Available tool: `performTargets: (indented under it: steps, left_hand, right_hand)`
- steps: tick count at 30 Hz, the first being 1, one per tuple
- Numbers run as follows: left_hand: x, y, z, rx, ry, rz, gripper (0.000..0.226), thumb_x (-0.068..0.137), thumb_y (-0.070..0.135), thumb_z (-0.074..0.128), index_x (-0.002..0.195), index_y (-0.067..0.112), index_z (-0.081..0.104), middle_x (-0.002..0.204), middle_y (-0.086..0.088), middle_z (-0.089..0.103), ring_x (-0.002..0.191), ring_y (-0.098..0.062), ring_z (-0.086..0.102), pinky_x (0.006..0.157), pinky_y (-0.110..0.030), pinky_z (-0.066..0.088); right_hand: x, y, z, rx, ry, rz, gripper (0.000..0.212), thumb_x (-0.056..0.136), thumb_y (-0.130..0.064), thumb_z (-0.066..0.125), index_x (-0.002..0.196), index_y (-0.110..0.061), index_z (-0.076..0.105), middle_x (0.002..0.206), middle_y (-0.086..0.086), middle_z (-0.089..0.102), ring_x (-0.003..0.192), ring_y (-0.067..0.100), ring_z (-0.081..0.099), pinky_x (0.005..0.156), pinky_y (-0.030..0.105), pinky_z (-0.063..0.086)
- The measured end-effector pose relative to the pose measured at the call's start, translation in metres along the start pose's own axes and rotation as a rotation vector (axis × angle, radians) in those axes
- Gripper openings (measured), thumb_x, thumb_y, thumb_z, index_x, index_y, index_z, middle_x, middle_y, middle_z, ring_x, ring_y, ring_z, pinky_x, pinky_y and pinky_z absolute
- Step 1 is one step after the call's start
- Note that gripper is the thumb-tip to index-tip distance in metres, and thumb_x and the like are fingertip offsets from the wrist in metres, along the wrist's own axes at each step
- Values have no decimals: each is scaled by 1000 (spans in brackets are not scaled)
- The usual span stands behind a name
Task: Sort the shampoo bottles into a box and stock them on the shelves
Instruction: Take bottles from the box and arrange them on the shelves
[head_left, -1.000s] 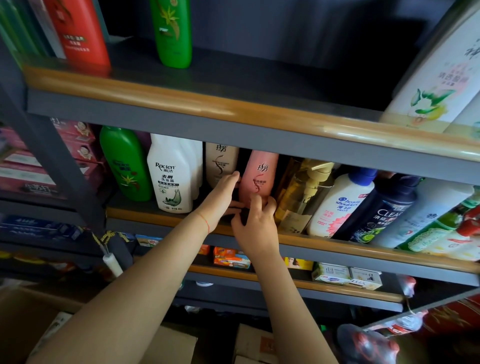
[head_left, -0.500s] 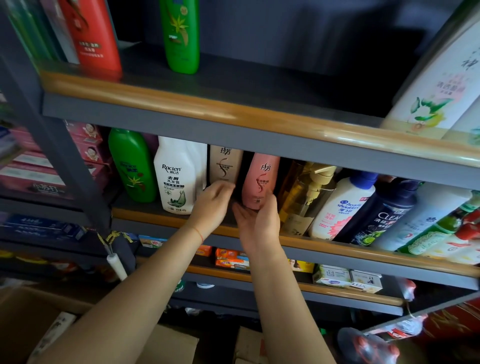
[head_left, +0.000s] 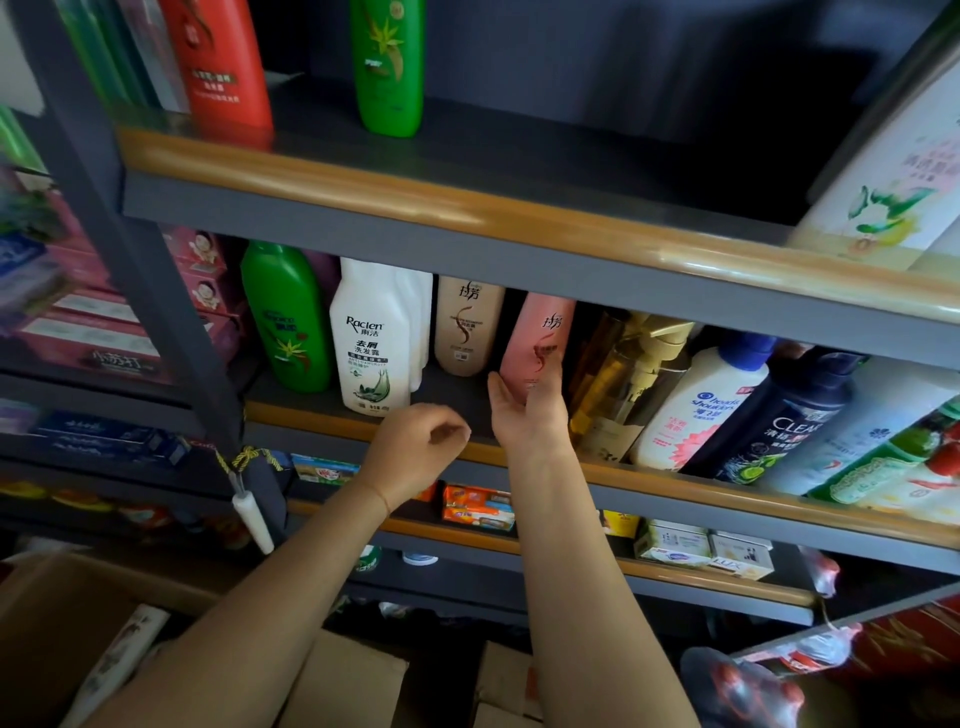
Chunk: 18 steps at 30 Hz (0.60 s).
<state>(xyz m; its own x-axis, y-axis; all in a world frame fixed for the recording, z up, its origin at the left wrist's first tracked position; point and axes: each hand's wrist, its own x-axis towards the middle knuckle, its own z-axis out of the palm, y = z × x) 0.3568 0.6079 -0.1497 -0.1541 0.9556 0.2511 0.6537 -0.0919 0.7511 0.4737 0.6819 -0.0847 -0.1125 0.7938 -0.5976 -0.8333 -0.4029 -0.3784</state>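
Observation:
On the middle shelf stand a green bottle, a white Raclen bottle, a beige bottle and a pink bottle that leans slightly left. My right hand cups the pink bottle's lower end, thumb on its left and fingers across its front. My left hand hangs in front of the shelf rim below the white bottle, with its fingers loosely curled on nothing. A dark gap separates the beige and pink bottles.
Right of the pink bottle lean a gold pump bottle, a white Head & Shoulders bottle and a dark Clear bottle. The upper shelf holds a red bottle and a green one. Cardboard boxes sit below.
My left hand has let go of the bottles and dropped back to the shelf rim. My right hand stays at the pink bottle, which now stands further back.

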Motion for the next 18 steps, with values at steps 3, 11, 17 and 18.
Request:
performTargets:
  steps: [3, 11, 17, 18]
  left_hand:
    - [0, 0, 0, 0, 7, 6, 10, 92, 17, 66, 93, 18, 76, 90, 7, 73, 86, -4, 65, 81, -28, 54]
    - [3, 1, -3, -27, -17, -41, 13, 94, 21, 64, 95, 17, 76, 93, 6, 72, 89, -5, 65, 84, -32, 55]
    - [-9, 15, -11, -175, 121, -106, 13, 94, 15, 63, 93, 21, 75, 90, 10, 72, 89, 0, 65, 80, -16, 49]
    - [-16, 16, -16, -219, 218, -107, 13, 93, 15, 63, 91, 20, 75, 86, 9, 72, 87, -3, 66, 77, -14, 49]
  right_hand:
    - [3, 1, 1, -19, 3, 5, 70, 93, -34, 67, 149, -10, 33, 147, 18, 43, 131, 36, 49, 110, 43, 43]
    - [14, 0, 10, -79, -7, -4, 70, 90, -34, 71, 147, -12, 37, 146, 15, 43, 131, 35, 49, 108, 43, 46]
    - [-10, 6, -2, -80, -63, -43, 54, 96, -24, 64, 143, -9, 41, 132, 18, 53, 121, 34, 56, 106, 42, 48]
    - [-19, 9, -8, -96, -102, -48, 44, 98, -20, 59, 137, -5, 46, 122, 19, 57, 114, 33, 60, 103, 40, 50]
